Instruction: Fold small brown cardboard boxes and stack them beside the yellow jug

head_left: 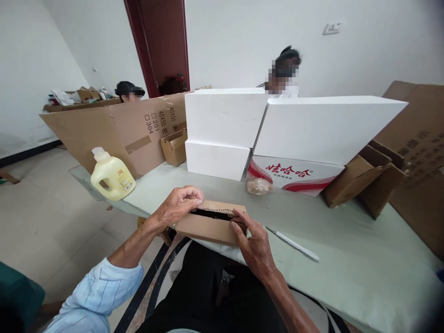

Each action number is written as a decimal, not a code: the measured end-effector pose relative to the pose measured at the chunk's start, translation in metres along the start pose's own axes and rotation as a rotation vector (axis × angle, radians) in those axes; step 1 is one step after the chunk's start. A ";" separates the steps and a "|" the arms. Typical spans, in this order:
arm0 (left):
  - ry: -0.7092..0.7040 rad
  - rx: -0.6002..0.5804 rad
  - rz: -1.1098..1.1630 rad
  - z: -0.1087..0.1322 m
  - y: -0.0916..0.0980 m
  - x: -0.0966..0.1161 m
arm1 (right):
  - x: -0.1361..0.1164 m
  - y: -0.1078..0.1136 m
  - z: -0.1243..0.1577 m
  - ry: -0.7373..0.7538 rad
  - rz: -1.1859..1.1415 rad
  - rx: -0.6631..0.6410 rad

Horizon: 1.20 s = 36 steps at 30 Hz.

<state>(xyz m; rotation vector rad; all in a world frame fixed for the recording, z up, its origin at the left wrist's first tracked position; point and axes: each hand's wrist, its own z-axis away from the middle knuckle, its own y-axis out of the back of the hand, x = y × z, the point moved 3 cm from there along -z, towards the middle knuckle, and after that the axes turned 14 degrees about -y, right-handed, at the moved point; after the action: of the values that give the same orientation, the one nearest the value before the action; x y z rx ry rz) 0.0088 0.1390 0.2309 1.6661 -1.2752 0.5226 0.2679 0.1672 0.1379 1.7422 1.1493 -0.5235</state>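
A small brown cardboard box [208, 228] lies at the table's near edge, with a dark gap along its top between the flaps. My left hand [181, 203] grips the box's far left corner, thumb and fingers pinched at the flap. At the right end, my right hand [251, 240] holds the box, its thumb on the near flap and its fingertips reaching to the gap. To the right of that hand lies a slim white pen-like tool [293, 243]. What is inside the box is too dark to make out.
A yellow jug [113, 175] stands at the table's left edge. White boxes [225, 120] are stacked at the back, with a crumpled clear-tape bundle [258, 186] before them. Large cardboard [142, 134] is at left, folded cartons [360, 175] at right. Two people are beyond.
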 end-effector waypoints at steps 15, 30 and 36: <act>0.134 -0.318 -0.035 -0.033 -0.022 -0.026 | -0.001 -0.001 -0.001 0.014 -0.012 -0.029; -0.134 -0.330 -0.258 -0.032 -0.027 -0.022 | -0.001 -0.001 0.001 0.021 0.011 -0.032; -0.250 -0.499 -0.427 -0.024 -0.026 -0.007 | -0.002 -0.002 0.000 0.020 0.014 -0.047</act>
<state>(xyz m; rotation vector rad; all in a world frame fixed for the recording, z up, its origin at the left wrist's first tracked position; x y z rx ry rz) 0.0350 0.1637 0.2258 1.5333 -1.0629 -0.2527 0.2656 0.1661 0.1388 1.7176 1.1543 -0.4682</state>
